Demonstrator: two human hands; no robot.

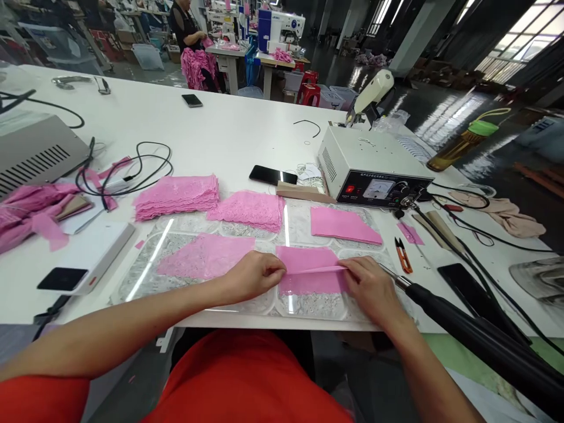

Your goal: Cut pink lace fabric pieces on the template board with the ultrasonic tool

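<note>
A plain pink fabric piece point(304, 285) lies flat near the front table edge, with a narrow pink strip or fold point(315, 270) running across its middle. My left hand point(258, 273) pinches the left end of this strip, fingers closed. At its right end, my right hand point(368, 285) is closed on the same strip between thumb and fingers. A black-handled tool with a thin metal tip point(399, 279) lies just right of my right hand; whether they touch I cannot tell. Left of my left hand is a pink lace piece point(205, 255) laid out flat.
Behind are pink lace stacks point(176, 197) and a plain pink stack point(343, 224). A metal control box point(374, 167) with cables stands back right. Orange-handled thread snips point(403, 257), a black phone point(462, 288) and a white power bank point(97, 252) lie around. A person point(187, 29) stands beyond.
</note>
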